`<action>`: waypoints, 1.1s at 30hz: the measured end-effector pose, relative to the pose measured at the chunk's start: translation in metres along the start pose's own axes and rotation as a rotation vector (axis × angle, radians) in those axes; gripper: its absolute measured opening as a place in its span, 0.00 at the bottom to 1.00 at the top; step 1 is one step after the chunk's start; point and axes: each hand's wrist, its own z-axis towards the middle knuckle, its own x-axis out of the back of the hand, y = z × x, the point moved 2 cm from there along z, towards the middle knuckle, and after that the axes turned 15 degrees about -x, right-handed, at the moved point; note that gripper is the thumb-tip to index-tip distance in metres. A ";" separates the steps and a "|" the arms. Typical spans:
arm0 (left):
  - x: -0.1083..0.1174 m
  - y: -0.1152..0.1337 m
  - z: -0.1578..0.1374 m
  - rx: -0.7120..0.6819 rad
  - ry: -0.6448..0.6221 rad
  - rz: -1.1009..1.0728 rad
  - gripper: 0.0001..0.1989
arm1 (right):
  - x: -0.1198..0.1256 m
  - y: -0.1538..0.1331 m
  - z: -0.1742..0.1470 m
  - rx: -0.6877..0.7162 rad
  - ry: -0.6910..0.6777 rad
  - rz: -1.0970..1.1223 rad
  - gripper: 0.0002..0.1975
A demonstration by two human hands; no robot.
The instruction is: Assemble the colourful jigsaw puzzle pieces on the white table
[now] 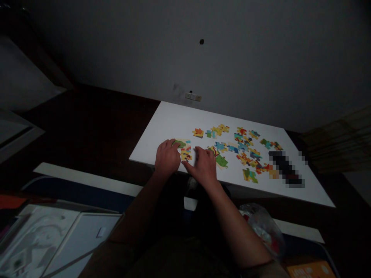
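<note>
A small joined block of jigsaw puzzle pieces (186, 150), green, yellow and blue, lies near the front edge of the white table. My left hand (168, 157) is curled over its left side, fingers bent and pressed together, hiding part of it. Just to the right of the block, my right hand (204, 165) is open, its thumb and index finger apart with bare table between them. The right thumb tip comes close to the block's lower edge; whether they touch I cannot tell. Beside the right hand lies a green puzzle piece (222, 161).
Several loose puzzle pieces (243, 146) are spread over the right half of the white table (174, 116). A blurred-out dark object (285, 168) lies at the right. Behind is a wall with a socket (193, 96). A clear plastic bag (262, 227) sits below, near my right forearm.
</note>
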 end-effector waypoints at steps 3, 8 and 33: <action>0.000 0.000 0.000 -0.005 0.001 0.006 0.20 | -0.001 0.001 -0.001 -0.005 0.004 0.000 0.33; 0.002 0.001 -0.001 0.013 -0.021 -0.002 0.20 | 0.000 0.001 -0.001 -0.020 0.005 0.008 0.27; 0.000 0.002 -0.005 -0.073 -0.059 -0.034 0.23 | 0.004 0.007 -0.006 0.030 -0.025 -0.050 0.20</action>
